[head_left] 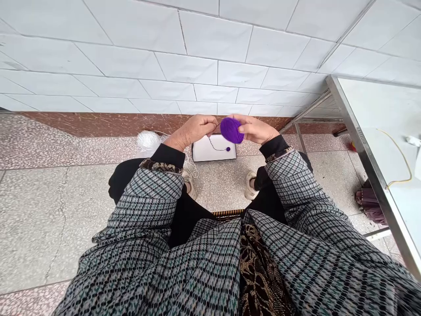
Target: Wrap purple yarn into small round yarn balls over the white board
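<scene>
A purple ball of yarn is gripped in my right hand, the thumb lying over its near side. Close beside it, my left hand is closed in a pinch on a thin strand of yarn that spans the short gap to the ball. From below my left fingers a dark, crinkled strand hangs down. It runs to a small dark purple ball in a shallow white tray on the floor. The tray's far side is partly hidden behind my hands.
White yarn lies on the floor left of the tray, with loose white strands near my left shoe. A tiled wall rises ahead. At the right stands a metal-framed table with a yellow cord on it.
</scene>
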Motion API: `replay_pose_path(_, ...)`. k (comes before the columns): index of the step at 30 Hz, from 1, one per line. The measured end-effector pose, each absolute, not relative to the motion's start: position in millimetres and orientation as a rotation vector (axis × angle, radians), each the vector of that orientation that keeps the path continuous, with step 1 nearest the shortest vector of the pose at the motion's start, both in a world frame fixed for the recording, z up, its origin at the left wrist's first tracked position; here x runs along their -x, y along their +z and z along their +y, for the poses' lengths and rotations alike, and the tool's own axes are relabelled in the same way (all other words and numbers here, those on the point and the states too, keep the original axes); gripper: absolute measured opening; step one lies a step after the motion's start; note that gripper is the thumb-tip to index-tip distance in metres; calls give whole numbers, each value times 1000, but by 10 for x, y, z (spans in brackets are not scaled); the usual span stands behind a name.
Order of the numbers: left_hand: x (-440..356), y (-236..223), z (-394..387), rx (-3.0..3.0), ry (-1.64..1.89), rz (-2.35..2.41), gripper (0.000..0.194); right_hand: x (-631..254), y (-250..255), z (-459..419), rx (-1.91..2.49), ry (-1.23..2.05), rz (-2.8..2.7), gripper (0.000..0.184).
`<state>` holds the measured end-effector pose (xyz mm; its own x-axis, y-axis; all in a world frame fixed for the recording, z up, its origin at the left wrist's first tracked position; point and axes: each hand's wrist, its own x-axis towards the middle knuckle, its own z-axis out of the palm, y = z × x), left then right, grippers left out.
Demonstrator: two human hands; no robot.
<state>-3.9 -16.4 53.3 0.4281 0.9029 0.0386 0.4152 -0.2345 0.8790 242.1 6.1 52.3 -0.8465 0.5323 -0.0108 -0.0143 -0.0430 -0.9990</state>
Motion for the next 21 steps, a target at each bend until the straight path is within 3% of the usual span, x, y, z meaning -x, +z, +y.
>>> replay_pose_path(3,-33,483,-171,-1864,674,1115,19,-2381,563,73,703,1829,-1506,63)
replay_pose_path(7,-167,433,-204,-1923,440,963,16,-2285,692,45,974,1636,-1306,54)
replay_pose_path(14,-180,496,-247,-1962,360,829,15,-2261,514,108,1259,1528,-1551,46)
replay_pose_path(17,-95,579,-259,-1952,469,946,14,-2302,502,65,1312,1694,-1863,43)
replay_pose_path(21,5,604,-223,-1914,598,1089,13,-2340,630,-19,921,2095,-1978,45)
